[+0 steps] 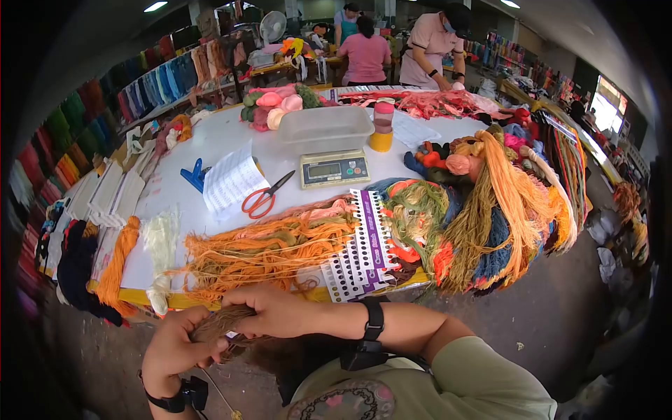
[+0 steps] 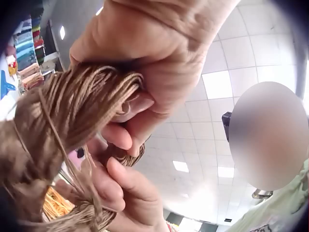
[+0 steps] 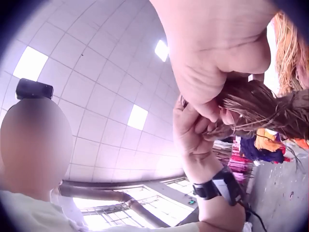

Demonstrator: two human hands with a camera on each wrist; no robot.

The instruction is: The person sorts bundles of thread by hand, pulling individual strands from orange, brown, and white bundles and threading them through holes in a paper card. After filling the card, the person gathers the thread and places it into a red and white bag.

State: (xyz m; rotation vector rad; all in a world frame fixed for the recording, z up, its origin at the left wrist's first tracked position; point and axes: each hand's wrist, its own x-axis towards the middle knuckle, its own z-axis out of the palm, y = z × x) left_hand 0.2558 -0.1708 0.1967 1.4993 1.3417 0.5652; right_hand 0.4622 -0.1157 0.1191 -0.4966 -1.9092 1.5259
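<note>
- The left hand (image 1: 175, 346) and right hand (image 1: 269, 311) both pinch the brown yarn (image 1: 222, 322) between curled fingers, likely keeping its strands bundled.
- The yarn is held just before the table (image 1: 164, 190) edge, apparently for free handling.

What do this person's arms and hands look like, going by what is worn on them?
The left hand and right hand are ungloved. Each wears a black strap with a boxy black device at the wrist; a dark cable shows by the left one. The right sleeve is short and pale green.
</note>
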